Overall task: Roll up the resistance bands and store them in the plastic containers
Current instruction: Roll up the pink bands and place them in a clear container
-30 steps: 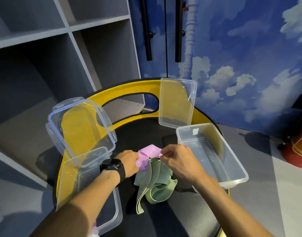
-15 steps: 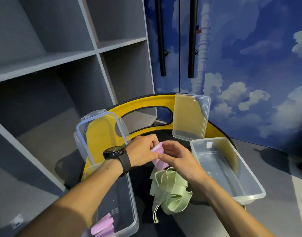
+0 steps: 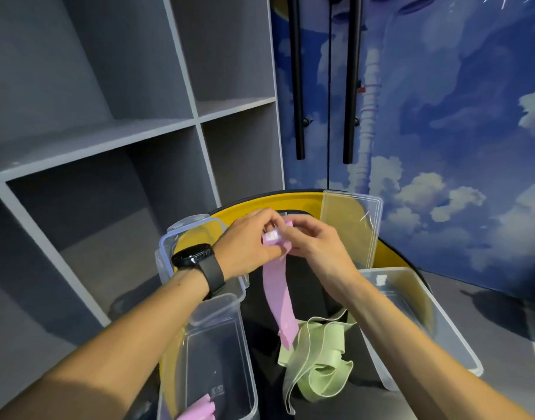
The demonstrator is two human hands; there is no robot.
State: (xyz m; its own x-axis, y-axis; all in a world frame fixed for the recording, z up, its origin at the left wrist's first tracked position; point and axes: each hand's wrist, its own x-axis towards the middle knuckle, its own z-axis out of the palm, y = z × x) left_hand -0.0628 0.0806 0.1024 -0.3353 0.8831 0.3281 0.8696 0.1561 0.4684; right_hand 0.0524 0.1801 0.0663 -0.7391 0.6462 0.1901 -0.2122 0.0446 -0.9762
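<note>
Head view: left hand (image 3: 248, 242) and right hand (image 3: 316, 247) raised together, fingers (image 3: 302, 227) pinching the pink resistance band (image 3: 278, 298), tail dangling onto the green resistance band (image 3: 317, 356) heaped between left container (image 3: 239, 344) and right container (image 3: 448, 338). Upright lid (image 3: 351, 228) behind; grey shelving (image 3: 108, 131) left.

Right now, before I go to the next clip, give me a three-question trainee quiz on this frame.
1. True or false: both hands grip the pink band.
2. Where does the green band lie? A) in the right bin B) between the two bins C) on the shelf
3. Fill in: the watch sits on the ___ wrist.

Key: 1 true; 2 B, between the left bin and right bin; 3 left.
</note>
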